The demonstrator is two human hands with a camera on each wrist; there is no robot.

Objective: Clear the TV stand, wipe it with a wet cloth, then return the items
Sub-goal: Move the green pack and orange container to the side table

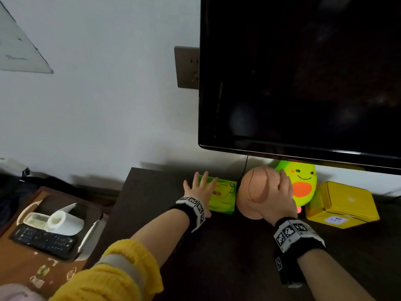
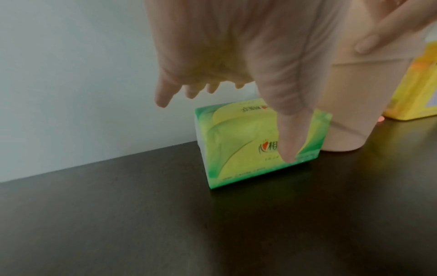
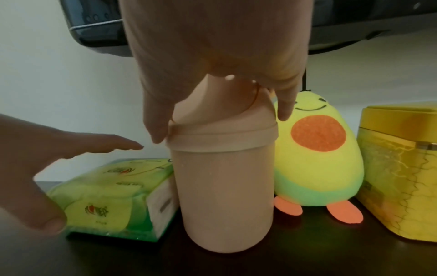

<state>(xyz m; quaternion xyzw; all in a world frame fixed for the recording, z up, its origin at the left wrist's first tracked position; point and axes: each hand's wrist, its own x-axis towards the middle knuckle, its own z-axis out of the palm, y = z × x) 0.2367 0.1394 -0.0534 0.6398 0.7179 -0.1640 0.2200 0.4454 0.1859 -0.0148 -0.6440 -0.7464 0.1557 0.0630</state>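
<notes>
On the dark TV stand (image 1: 217, 257) a green tissue pack (image 1: 223, 197) lies by the wall. Beside it stands a peach lidded bin (image 1: 252, 192), then an avocado plush toy (image 1: 302, 181) and a yellow box (image 1: 342, 203). My left hand (image 1: 199, 185) hovers with fingers spread over the tissue pack (image 2: 246, 145); whether it touches the pack I cannot tell. My right hand (image 1: 280, 192) grips the domed lid of the bin (image 3: 224, 186) from above, with the thumb on one side and the fingers on the other. The bin stands upright on the stand.
The black TV (image 1: 303, 72) hangs low over the items, with its cable dropping behind the bin. A wall socket (image 1: 187, 68) sits left of it. A lower wooden table at the left holds a tray (image 1: 95, 227) with a remote (image 1: 43, 240) and a white roll (image 1: 65, 222).
</notes>
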